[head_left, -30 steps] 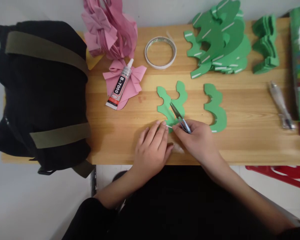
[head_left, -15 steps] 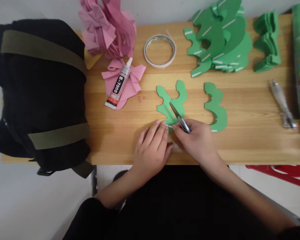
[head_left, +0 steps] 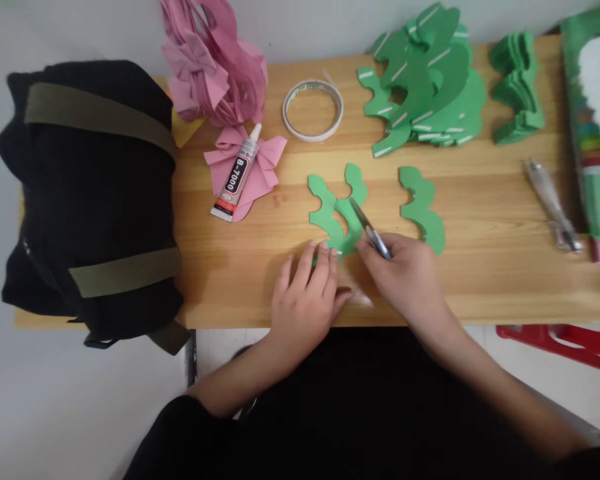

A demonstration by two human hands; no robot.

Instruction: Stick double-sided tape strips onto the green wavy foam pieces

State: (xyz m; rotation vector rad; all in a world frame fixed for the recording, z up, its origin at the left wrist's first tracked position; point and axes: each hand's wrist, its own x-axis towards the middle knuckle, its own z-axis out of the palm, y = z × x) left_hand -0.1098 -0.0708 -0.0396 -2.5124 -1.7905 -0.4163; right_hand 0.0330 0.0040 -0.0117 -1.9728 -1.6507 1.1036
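Note:
My left hand (head_left: 306, 300) lies palm down with its fingers spread, the fingertips on the lower end of a wavy green cutout (head_left: 323, 219). A short white strip shows on the cutout beside those fingertips. My right hand (head_left: 411, 270) is closed around a pair of small scissors (head_left: 373, 235), whose blades point up and left over a second green cutout (head_left: 351, 217). The two cutouts meet near the middle. Another green cutout (head_left: 429, 223) lies right of the scissors, its lower end partly hidden by my right hand.
A black bag (head_left: 100, 193) fills the left. Behind are folded pink pieces (head_left: 245, 73), a glue tube (head_left: 236, 175), a tape roll (head_left: 286, 113) and stacked green cutouts (head_left: 430, 80). More green pieces (head_left: 520, 93) and a clear-handled tool (head_left: 550, 200) lie right.
My right hand and the scissors have moved slightly right, away from my left fingertips. The whole view has shifted, with the objects on the right now further left.

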